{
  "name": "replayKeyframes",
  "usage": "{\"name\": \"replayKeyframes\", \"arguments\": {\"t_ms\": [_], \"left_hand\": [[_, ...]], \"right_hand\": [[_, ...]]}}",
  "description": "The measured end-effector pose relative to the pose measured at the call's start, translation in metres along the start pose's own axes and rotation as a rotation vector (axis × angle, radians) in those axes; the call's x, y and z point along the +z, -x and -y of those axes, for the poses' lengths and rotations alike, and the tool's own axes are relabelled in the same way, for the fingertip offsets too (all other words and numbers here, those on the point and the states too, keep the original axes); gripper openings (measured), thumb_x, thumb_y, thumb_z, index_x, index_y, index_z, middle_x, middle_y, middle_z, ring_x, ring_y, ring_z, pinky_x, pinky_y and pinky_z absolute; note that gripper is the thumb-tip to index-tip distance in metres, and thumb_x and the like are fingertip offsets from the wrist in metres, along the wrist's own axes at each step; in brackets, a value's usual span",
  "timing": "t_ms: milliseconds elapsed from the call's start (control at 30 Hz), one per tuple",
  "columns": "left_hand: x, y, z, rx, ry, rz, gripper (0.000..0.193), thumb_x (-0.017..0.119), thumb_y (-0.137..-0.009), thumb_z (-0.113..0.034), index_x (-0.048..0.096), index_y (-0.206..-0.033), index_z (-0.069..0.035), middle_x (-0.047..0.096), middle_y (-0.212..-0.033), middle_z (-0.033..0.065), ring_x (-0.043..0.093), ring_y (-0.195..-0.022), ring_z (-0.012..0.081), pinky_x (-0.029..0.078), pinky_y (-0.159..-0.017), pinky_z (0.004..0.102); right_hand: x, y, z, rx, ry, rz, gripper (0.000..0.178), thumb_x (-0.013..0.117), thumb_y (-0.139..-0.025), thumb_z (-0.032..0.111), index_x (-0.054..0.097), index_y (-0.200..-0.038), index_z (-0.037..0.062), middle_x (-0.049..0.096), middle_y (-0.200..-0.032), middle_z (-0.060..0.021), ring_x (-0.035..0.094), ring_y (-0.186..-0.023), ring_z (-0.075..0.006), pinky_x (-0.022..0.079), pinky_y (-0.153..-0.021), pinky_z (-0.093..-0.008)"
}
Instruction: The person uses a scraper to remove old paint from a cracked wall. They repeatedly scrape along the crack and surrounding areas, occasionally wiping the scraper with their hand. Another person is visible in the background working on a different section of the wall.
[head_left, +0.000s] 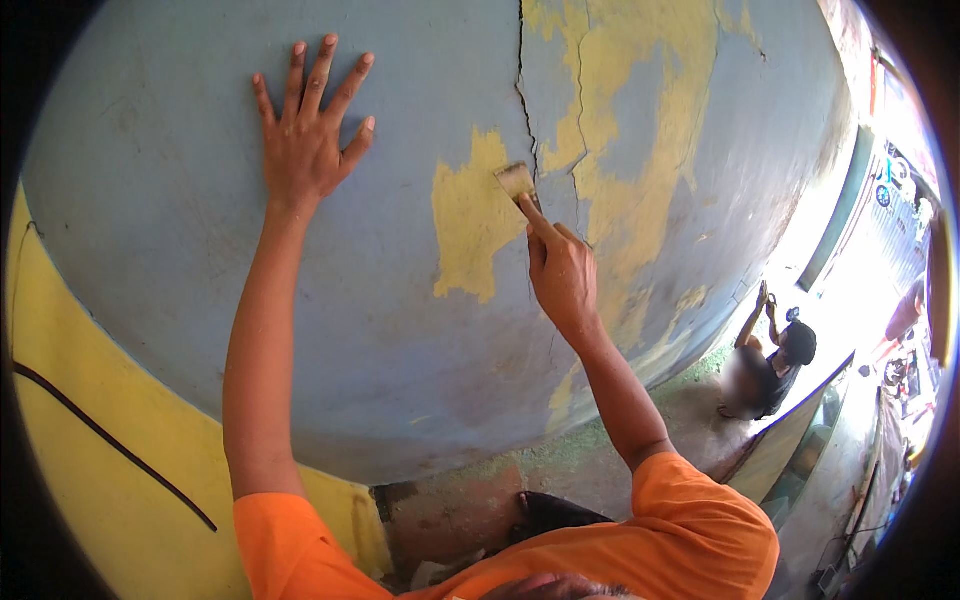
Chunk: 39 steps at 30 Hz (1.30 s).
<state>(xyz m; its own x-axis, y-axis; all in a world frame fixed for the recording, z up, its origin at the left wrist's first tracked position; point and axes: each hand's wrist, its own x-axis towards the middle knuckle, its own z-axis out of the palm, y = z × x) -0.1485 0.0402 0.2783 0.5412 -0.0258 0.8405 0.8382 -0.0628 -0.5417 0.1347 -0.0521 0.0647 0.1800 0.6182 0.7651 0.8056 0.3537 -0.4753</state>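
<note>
My left hand (pixel 305 150) lies flat on the blue-grey painted wall (pixel 400 350), fingers spread and nothing in them. To its right, my right hand (pixel 562 265) grips a scraper (pixel 516 182) with a flat, flared blade. The index finger stretches along the tool toward the blade; the handle is hidden in the palm. The blade lies against the wall at the right edge of a yellow patch (pixel 468 225), where the blue-grey coat is gone. Just beside it runs a dark, jagged crack (pixel 522 90), coming down from the top of the view.
A larger yellow, patchy area (pixel 640 150) with thinner cracks spreads farther right. At the left stands a yellow wall (pixel 110 450) with a black cable (pixel 120 445). Another person (pixel 780 365) crouches near the wall's base at the right. Below me is a stained floor (pixel 460 510).
</note>
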Motion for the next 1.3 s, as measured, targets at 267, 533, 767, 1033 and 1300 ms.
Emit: {"name": "replayKeyframes", "arguments": {"t_ms": [267,533,767,1033,1300], "left_hand": [[0.000,-0.005,0.003,0.037,0.026,-0.077,0.061,0.036,-0.103,-0.062,0.027,-0.161,-0.049,0.017,-0.174,-0.0083,0.017,-0.160,0.0248,0.011,-0.124,0.0704],[-0.009,-0.006,-0.002,0.009,0.019,-0.052,0.060,0.046,-0.101,-0.055,0.035,-0.159,-0.048,0.026,-0.172,-0.0069,0.025,-0.158,0.0262,0.018,-0.122,0.0715],[-0.008,-0.009,-0.004,0.036,0.033,-0.058,0.058,0.041,-0.103,-0.058,0.032,-0.160,-0.049,0.022,-0.173,-0.0079,0.019,-0.160,0.0247,0.015,-0.124,0.0703],[-0.004,-0.020,-0.003,0.058,0.058,-0.120,0.060,0.043,-0.101,-0.060,0.032,-0.160,-0.050,0.024,-0.172,-0.0078,0.023,-0.159,0.0246,0.017,-0.123,0.0714],[-0.009,-0.020,-0.003,0.029,0.020,-0.083,0.062,0.047,-0.100,-0.058,0.033,-0.159,-0.050,0.023,-0.172,-0.0073,0.025,-0.158,0.0250,0.016,-0.122,0.0717]], "right_hand": [[-0.007,0.005,0.009,0.024,-0.017,0.073,0.045,0.060,-0.102,0.010,0.063,-0.145,0.0232,0.059,-0.072,-0.0091,0.053,-0.055,-0.0227,0.046,-0.054,-0.0415],[-0.007,-0.021,0.017,-0.005,-0.101,0.005,0.046,0.061,-0.101,0.008,0.063,-0.145,0.0223,0.058,-0.072,-0.0102,0.053,-0.056,-0.0229,0.046,-0.055,-0.0404],[-0.009,-0.024,0.017,0.015,-0.075,0.070,0.047,0.060,-0.101,0.006,0.062,-0.146,0.0222,0.057,-0.070,-0.0102,0.053,-0.055,-0.0231,0.045,-0.054,-0.0405],[-0.028,-0.049,0.034,-0.100,-0.051,-0.010,0.047,0.059,-0.101,0.007,0.061,-0.146,0.0217,0.057,-0.069,-0.0112,0.054,-0.055,-0.0248,0.045,-0.053,-0.0405],[-0.030,-0.054,0.043,-0.115,0.005,-0.005,0.045,0.057,-0.102,0.007,0.062,-0.145,0.0212,0.060,-0.071,-0.0130,0.056,-0.055,-0.0266,0.046,-0.055,-0.0411]]}}
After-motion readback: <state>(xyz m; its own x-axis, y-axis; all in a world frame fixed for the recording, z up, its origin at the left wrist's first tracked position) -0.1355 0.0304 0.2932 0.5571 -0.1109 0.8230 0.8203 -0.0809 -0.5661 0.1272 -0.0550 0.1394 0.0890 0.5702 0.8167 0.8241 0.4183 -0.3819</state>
